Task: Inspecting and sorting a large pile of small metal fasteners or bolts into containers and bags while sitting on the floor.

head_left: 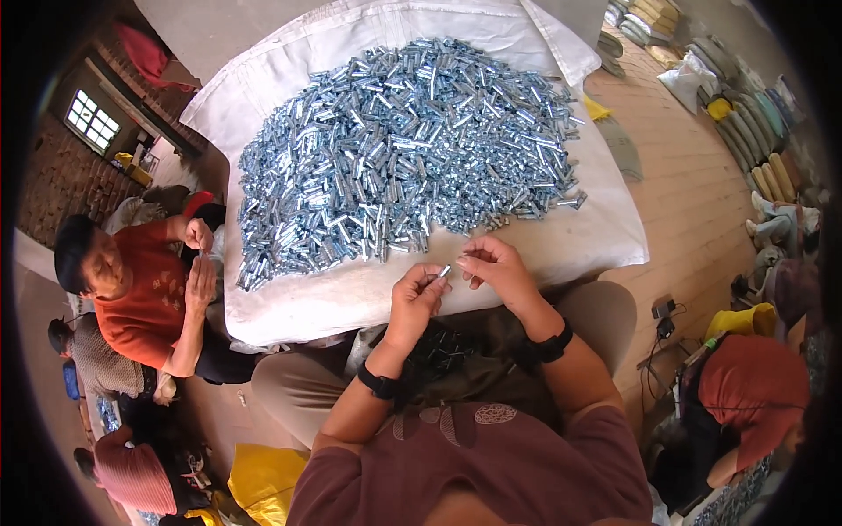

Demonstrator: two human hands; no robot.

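My left hand (417, 298) pinches a short, shiny metal sleeve (445, 271) between thumb and fingertips, just over the table's near edge. Close to its right, my right hand (493, 267) has thumb and fingers pressed together; anything between them is too small to make out. Beyond both hands spreads a wide heap of small bluish-silver metal sleeves (395, 149), with shorter pieces mixed in at the right. The heap lies on a white cloth (307, 307) covering the table. Below my hands, several dark small pieces (438, 351) lie in my lap.
A co-worker in an orange top (145, 289) sits at the table's left, hands raised together. Other people work behind at left and at lower right (754, 394). A yellow sack (263, 482) lies at lower left. Filled sacks (750, 123) line the right wall.
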